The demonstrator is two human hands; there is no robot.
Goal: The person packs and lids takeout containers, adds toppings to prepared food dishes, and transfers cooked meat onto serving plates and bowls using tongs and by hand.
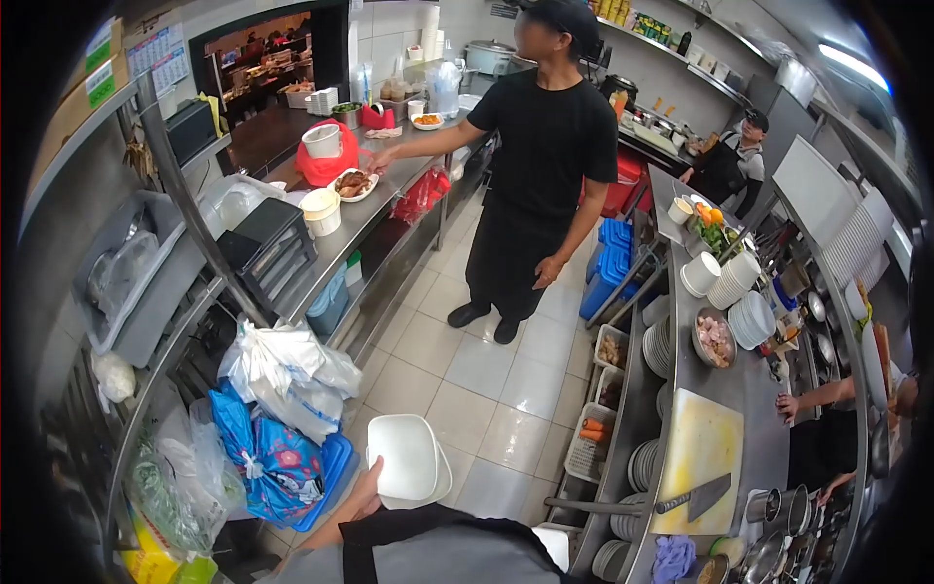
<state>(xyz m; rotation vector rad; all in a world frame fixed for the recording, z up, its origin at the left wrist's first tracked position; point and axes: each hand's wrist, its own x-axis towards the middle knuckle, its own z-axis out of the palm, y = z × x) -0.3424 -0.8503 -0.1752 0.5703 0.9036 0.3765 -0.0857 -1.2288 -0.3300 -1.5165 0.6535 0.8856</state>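
Observation:
My left hand (364,494) is closed on the edge of white square containers (405,456), held low in front of my apron. A second rim shows behind the front one, so they look stacked. My right hand is out of sight. A white object (553,545) shows partly beside my right side; what it is I cannot make out. Just left of my left hand are a blue flowered bag (282,467) and white plastic bags (287,375).
A co-worker in black (545,146) stands in the aisle, one hand at a plate of food (353,185) on the left counter. Two other people are on the right. The right counter holds a cutting board (696,438) with a cleaver (708,498) and a bowl of raw meat (714,339).

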